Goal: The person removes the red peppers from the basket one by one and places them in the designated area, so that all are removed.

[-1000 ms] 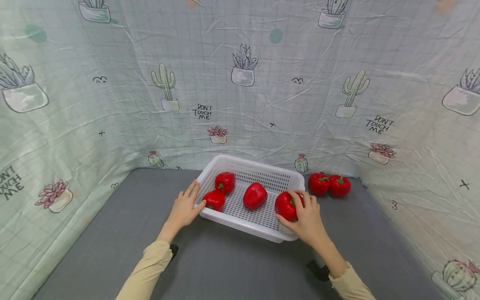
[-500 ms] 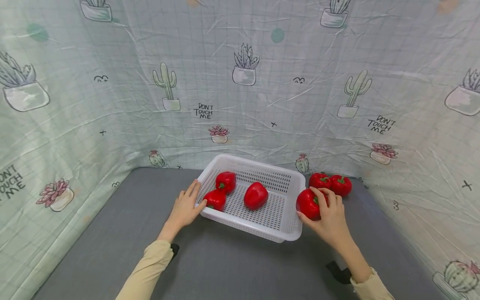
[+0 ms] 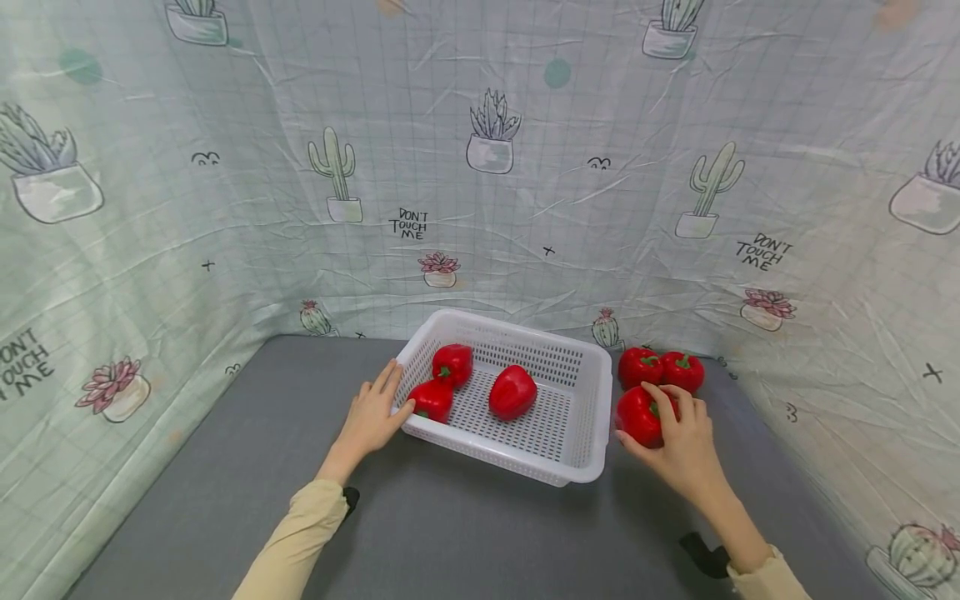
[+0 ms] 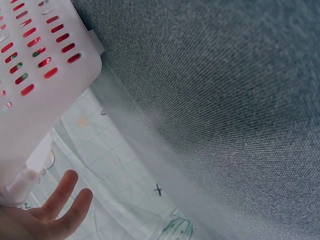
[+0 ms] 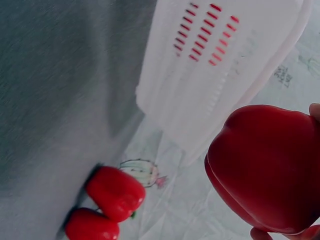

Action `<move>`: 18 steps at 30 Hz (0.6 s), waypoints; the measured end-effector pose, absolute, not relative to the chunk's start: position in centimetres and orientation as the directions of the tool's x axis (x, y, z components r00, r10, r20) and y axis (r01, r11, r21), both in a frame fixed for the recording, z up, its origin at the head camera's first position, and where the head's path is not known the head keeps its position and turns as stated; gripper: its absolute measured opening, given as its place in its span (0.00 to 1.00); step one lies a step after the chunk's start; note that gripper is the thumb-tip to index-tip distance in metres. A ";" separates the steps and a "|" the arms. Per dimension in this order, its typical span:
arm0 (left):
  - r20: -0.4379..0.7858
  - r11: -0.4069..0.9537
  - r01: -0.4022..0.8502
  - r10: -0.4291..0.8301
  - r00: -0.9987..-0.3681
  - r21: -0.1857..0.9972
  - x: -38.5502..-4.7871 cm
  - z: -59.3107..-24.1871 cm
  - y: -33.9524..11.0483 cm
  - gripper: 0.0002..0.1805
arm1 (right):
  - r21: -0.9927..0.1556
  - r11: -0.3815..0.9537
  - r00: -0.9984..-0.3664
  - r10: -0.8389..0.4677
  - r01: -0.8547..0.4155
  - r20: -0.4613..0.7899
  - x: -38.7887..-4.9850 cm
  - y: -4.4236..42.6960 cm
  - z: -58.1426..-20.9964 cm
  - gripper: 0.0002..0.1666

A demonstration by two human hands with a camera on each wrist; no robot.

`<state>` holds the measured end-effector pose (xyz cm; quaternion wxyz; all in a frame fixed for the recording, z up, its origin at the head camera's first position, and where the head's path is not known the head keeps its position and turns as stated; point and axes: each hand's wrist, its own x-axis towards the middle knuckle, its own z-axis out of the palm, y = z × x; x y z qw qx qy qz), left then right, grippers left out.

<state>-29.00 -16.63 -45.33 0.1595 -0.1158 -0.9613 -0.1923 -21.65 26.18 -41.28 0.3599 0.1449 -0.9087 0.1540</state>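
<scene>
The right hand (image 3: 681, 454) grasps a red bell pepper (image 3: 637, 418) between thumb and fingers, just beyond the right end of the white perforated basket (image 3: 487, 451). The left hand (image 3: 371, 415) touches the basket's left rim; its fingers are extended, released. Three bell peppers (image 3: 513, 393) lie inside; two others (image 3: 682, 372) rest on the worktop (image 3: 480, 542), behind the grasped one.
</scene>
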 end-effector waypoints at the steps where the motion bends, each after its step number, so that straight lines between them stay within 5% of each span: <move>1: 0.356 0.900 0.287 0.163 -0.920 0.330 -29.0 -45.3 -16.6 0.36 | -0.177 0.913 -0.704 -0.149 -0.368 0.695 -21.7 26.4 -41.4 0.48; 18: 0.365 0.894 0.292 0.162 -0.917 0.338 -28.8 -45.2 -16.6 0.35 | -0.192 0.940 -0.764 -0.098 -0.281 0.638 -24.5 30.7 -43.7 0.45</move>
